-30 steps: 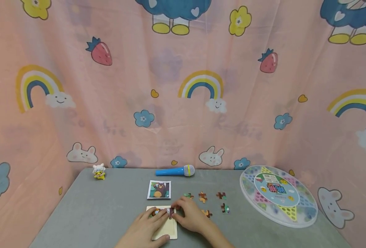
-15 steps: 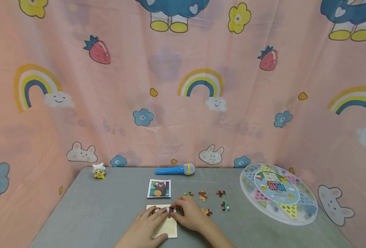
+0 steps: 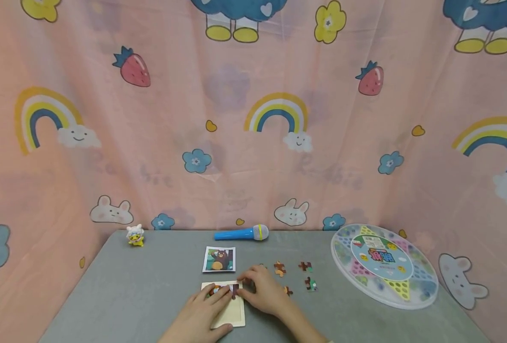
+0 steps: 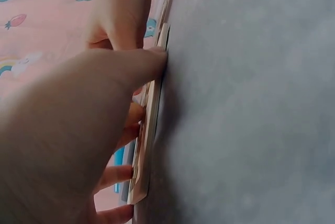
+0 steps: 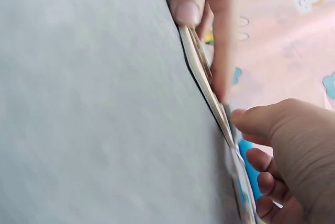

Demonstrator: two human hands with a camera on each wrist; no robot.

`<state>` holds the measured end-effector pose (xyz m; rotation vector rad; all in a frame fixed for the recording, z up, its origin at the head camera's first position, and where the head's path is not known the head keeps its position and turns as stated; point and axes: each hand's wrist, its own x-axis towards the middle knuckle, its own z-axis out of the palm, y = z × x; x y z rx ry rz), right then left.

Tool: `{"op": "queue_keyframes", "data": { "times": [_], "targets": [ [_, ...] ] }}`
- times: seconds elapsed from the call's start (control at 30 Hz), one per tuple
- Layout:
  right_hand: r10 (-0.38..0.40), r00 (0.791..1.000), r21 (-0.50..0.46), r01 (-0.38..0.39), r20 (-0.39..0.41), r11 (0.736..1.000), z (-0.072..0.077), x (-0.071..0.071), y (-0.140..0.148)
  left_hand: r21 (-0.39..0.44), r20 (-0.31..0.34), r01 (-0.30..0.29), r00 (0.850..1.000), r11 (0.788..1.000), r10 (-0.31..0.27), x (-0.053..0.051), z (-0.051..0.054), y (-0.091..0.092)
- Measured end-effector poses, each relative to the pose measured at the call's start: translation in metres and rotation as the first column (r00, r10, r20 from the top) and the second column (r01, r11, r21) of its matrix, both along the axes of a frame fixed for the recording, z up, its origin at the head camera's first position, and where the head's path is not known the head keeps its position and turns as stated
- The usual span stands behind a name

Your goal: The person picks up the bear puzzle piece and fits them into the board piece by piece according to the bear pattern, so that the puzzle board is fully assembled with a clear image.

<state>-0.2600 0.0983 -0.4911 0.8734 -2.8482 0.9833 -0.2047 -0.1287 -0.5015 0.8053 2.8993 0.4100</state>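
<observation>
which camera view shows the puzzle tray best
The head view, since it looks down into the puzzle tray, though the left hand covers part. Both wrist views give only its thin side, almost edge-on.

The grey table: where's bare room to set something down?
Barest: the table at left, between the figurine and the wooden tray. Another patch lies between the right forearm and the round game board. Crowded: the tray, where the left hand and right hand are, and right of it, among loose puzzle pieces.

Matt wooden tray (image 3: 237, 312), smooth plastic microphone (image 3: 238, 234), matt tabletop (image 3: 129, 286), creased cloth backdrop (image 3: 253, 176).
</observation>
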Motion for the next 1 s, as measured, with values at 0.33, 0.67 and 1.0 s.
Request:
{"op": "queue_keyframes", "data": {
  "times": [0.33, 0.67, 1.0],
  "targets": [
    [-0.125, 0.988, -0.125, 0.114, -0.086, 0.986, -0.002, -0.022, 0.032, 0.063, -0.024, -0.032, 0.999, 0.998, 0.033, 0.003, 0.002, -0.004],
    [-0.191, 0.979, -0.155, 0.178, -0.075, 0.972, -0.002, -0.033, 0.058, 0.173, 0.034, -0.11, 0.994, 0.979, 0.106, 0.005, 0.008, -0.022],
    [-0.138, 0.987, -0.06, 0.134, -0.079, 0.989, -0.015, -0.038, 0.065, 0.215, 0.113, -0.17, 0.983, 0.962, 0.148, 0.004, 0.003, -0.034]
  ]
}}
